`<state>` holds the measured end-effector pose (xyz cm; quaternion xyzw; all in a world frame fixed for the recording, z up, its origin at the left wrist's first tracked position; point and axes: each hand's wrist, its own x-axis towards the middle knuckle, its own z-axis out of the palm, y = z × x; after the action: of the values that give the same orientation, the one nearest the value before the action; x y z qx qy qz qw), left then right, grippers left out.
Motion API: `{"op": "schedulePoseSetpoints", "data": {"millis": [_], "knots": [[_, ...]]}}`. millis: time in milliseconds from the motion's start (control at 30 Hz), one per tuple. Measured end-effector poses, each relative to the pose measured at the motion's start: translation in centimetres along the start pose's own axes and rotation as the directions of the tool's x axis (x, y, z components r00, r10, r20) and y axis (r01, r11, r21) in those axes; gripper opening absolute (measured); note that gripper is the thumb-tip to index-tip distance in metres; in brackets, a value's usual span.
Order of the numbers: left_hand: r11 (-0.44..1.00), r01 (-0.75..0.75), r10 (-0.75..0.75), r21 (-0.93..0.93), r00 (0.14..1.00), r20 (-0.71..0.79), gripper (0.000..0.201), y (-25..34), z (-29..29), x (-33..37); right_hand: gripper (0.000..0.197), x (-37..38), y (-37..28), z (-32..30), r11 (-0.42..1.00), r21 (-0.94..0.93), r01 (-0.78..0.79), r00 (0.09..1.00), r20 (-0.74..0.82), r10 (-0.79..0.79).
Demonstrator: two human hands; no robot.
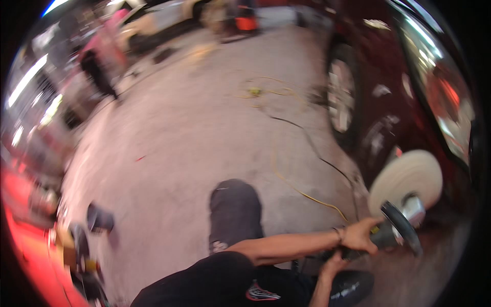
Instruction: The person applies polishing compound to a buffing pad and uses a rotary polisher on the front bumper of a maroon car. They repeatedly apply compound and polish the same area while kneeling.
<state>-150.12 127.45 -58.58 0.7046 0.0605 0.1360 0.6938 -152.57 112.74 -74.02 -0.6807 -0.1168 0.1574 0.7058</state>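
Cream-white, the round pad (404, 179) of a power polisher (413, 211) showed at the lower right of the head view, close by a dark red car (388, 105), though I could not tell whether they touched; the left hand (360, 236) was wrapped around the tool's body; the right hand (335, 263), lower, closed around its rear end; a yellow cord (311, 197) crossed the floor (179, 153) right of centre.

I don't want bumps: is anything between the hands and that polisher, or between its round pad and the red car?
Nothing visible. The left hand and right hand hold the polisher; nothing shows between its pale pad and the dark red car, though touching is unclear.
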Motion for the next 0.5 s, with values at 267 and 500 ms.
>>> {"op": "schedulePoseSetpoints", "data": {"millis": [267,500], "knots": [[0.993,-0.030,0.047,-0.118,0.989,0.142,0.069,2.3,-8.1,1.3,0.058,-1.7,-2.6,9.8,0.987,-0.117,0.110,0.946,-0.293,-0.140],[0.939,0.062,0.029,-0.338,0.966,0.258,0.058,7.2,-12.6,0.5,0.057,-4.2,-12.6,14.1,0.999,-0.007,-0.046,0.958,-0.283,0.042]]}}
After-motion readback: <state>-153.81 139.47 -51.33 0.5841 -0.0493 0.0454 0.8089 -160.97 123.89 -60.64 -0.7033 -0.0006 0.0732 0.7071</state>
